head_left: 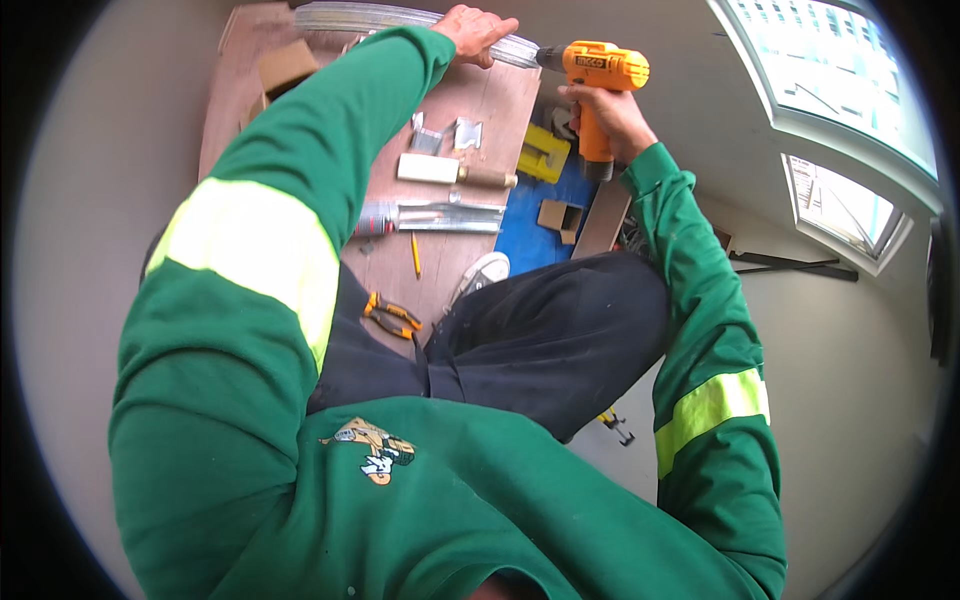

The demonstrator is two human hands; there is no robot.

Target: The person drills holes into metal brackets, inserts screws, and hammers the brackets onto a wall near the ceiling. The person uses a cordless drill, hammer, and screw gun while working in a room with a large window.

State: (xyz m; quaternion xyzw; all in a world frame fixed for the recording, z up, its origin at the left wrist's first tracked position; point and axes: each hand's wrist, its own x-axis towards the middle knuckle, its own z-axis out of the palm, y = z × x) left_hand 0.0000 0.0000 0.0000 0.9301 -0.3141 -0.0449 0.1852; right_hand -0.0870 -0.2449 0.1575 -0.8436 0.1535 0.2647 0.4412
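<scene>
My left hand [472, 32] is wrapped over a long silvery metal channel [365, 17] at the far side, close to the channel's right end. My right hand [622, 118] grips the handle of an orange cordless drill [608, 66]. The drill lies level and points left, its dark chuck at the end of the channel; whether the bit touches the metal I cannot tell. Below the channel, two small bent metal pieces [467, 134] rest on the wooden board [330, 120]. Nearer are a white-and-tan cylinder [430, 168] and a shorter metal channel piece [465, 217].
Close to my legs lie orange-and-black pliers [393, 315] and a yellow pencil [416, 256]. Cardboard boxes [288, 68] stand at the board's far left. Right of the board are a yellow plastic item [543, 153], a blue surface [520, 225] and a small open carton [560, 220].
</scene>
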